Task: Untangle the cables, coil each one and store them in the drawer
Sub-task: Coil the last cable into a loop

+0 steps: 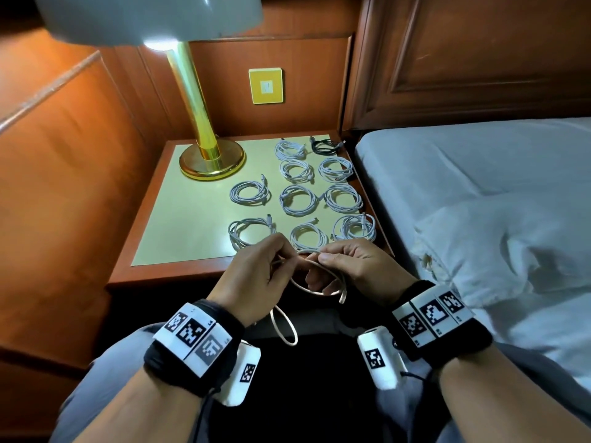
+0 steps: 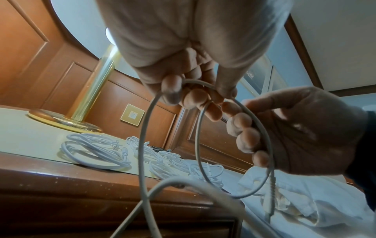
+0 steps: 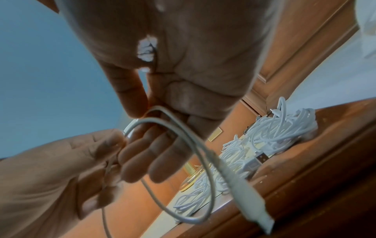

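both hands on one white cable, coils waiting on the bedside surface

low in the middle of the head view, the left hand [image 1: 252, 276] and the right hand [image 1: 355, 266] meet over the front edge of the bedside surface [image 1: 179, 219]. between them is a single white cable [image 1: 315, 290], partly wound into a loop. the left hand's fingers [image 2: 171, 90] are curled, with the thumb and forefinger pinching the top of the loop. the right hand's fingers [image 3: 142, 154] are curled through the same loop, holding it from the other side; in the left wrist view the strand runs across their tips. one plug end of the cable [image 3: 252, 199] dangles just below the right hand, and a slack length hangs down below the left wrist toward the lap, where it forms another loose loop.

on the surface, in the centre and right of the head view, lie ten coiled white cables [image 1: 297, 199] in rough rows, each apart from its neighbours. a coiled dark cable [image 1: 324, 146] sits at the far right corner. a brass lamp [image 1: 211, 158] stands at the far left of the surface, its shade filling the upper left of the frame. a yellow wall switch [image 1: 266, 86] is on the wood panel behind. a bed with white sheets [image 1: 479, 187] fills the right side. both wrists wear black bands with printed markers [image 1: 195, 334].
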